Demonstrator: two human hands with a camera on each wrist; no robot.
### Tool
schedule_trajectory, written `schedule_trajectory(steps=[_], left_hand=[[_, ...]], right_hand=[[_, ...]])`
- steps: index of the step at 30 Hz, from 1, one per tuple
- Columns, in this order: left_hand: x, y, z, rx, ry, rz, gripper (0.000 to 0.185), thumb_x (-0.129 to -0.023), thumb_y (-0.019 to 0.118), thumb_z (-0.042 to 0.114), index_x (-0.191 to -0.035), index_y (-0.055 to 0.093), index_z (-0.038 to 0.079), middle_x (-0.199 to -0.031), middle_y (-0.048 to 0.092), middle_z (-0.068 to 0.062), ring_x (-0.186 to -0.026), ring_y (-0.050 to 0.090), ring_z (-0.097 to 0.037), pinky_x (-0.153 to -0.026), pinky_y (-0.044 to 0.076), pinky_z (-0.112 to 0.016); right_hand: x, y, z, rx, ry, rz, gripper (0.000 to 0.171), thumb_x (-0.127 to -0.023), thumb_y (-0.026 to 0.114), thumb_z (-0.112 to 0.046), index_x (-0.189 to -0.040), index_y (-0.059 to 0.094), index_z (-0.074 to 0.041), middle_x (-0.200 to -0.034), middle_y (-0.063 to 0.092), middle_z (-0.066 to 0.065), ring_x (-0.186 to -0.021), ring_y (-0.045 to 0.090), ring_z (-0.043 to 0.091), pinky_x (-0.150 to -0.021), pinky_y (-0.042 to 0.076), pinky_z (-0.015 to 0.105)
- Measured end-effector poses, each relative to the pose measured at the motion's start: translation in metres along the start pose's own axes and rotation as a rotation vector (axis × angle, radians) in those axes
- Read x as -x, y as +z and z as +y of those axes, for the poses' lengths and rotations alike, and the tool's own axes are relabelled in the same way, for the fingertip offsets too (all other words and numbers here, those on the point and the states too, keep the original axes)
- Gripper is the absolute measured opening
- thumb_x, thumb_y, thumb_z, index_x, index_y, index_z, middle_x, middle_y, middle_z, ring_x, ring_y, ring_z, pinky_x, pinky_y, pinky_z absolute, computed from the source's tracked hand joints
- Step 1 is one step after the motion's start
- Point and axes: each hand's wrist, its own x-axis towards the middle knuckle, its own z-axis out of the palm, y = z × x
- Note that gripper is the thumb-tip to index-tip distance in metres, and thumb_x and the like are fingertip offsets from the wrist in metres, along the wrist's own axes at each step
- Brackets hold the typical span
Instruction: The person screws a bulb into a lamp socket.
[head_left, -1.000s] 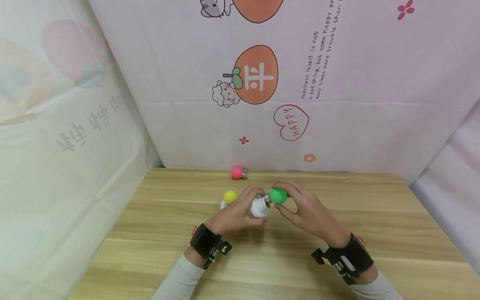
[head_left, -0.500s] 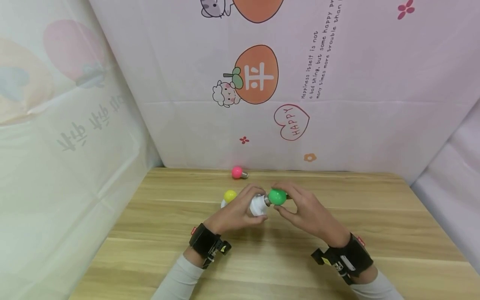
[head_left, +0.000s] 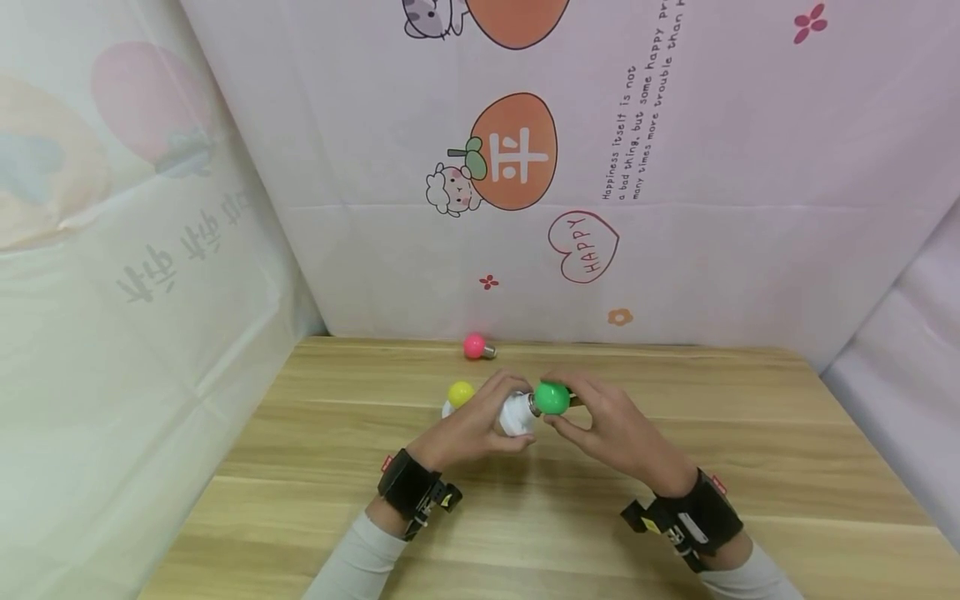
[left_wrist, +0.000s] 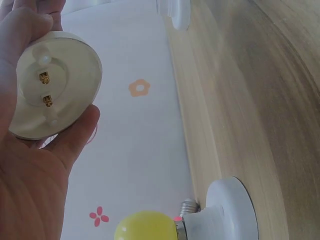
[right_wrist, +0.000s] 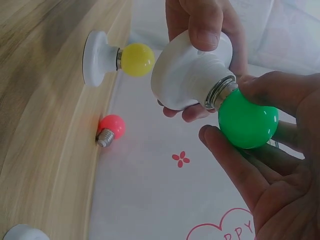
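I have the white lamp socket [head_left: 517, 414] lifted above the middle of the wooden table [head_left: 675, 533], my left hand [head_left: 472, 425] wrapped round its body with the thumb over the top, and my right hand [head_left: 607, 425] pinching the green bulb [head_left: 552, 397] between thumb and fingertips [right_wrist: 220, 145]. The bulb's metal thread sits in the socket mouth, with a band of thread showing in the right wrist view, so I judge it is not seated fully. To do this well I should hold the socket firm and steady, keep the bulb in line with the socket's axis so the thread does not cross, and turn with light fingertip pressure on the round part, re-gripping in short turns instead of squeezing. The left wrist view shows the socket's flat base with two small brass contacts; I should keep my palm off those. On the table to the left, a yellow bulb [head_left: 460, 393] sits in another white socket [head_left: 447, 408], and a loose pink bulb [head_left: 474, 345] lies farther back near the wall.
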Motion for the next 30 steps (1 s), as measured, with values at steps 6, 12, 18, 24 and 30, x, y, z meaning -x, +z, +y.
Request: schedule_trajectory(steps=[6,12,18,24,30], left_hand=[[0.0005,0.0003,0.0007,-0.016,0.026,-0.008,0.058,-0.095,0.081,0.022,-0.141,0.049,0.01,-0.138,0.049,-0.001,-0.121,0.05,-0.012,-0.095,0.055,-0.021],[0.001,0.0005,0.0017,-0.027,0.034,-0.011,0.057,-0.095,0.081,0.023,-0.14,0.049,0.01,-0.137,0.049,-0.001,-0.121,0.049,-0.011,-0.095,0.055,-0.021],[0.0012,0.0017,0.0014,-0.047,0.058,-0.004,0.057,-0.095,0.081,0.025,-0.14,0.049,0.011,-0.138,0.049,-0.001,-0.121,0.049,-0.012,-0.094,0.055,-0.021],[0.001,0.0009,0.0028,-0.079,0.075,-0.011,0.055,-0.097,0.08,0.027,-0.139,0.048,0.012,-0.139,0.048,0.0,-0.123,0.048,-0.01,-0.094,0.053,-0.019],[0.0016,0.0008,0.0042,-0.089,0.088,-0.01,0.054,-0.096,0.081,0.026,-0.137,0.049,0.011,-0.138,0.049,-0.002,-0.121,0.049,-0.012,-0.092,0.054,-0.019]], right_hand=[[0.001,0.0011,0.0009,-0.012,0.009,0.0,0.052,-0.086,0.087,-0.005,-0.133,0.064,0.0,-0.12,0.075,0.006,-0.101,0.076,0.017,-0.083,0.064,0.026],[0.0016,0.0021,0.0014,-0.004,0.013,0.011,0.051,-0.086,0.089,-0.008,-0.131,0.066,0.0,-0.116,0.077,0.006,-0.096,0.076,0.016,-0.08,0.064,0.026],[0.0019,0.0013,0.002,0.015,0.047,-0.005,0.048,-0.087,0.089,-0.014,-0.128,0.068,-0.001,-0.11,0.078,0.004,-0.093,0.075,0.012,-0.078,0.064,0.026],[0.0013,0.0015,0.0016,0.004,0.097,-0.025,0.044,-0.086,0.089,-0.016,-0.123,0.069,-0.003,-0.104,0.076,0.0,-0.088,0.072,0.005,-0.073,0.061,0.018],[0.0023,0.0014,0.002,0.024,0.122,-0.032,0.033,-0.092,0.084,-0.021,-0.116,0.07,-0.004,-0.092,0.073,-0.004,-0.074,0.063,-0.001,-0.064,0.057,0.017]])
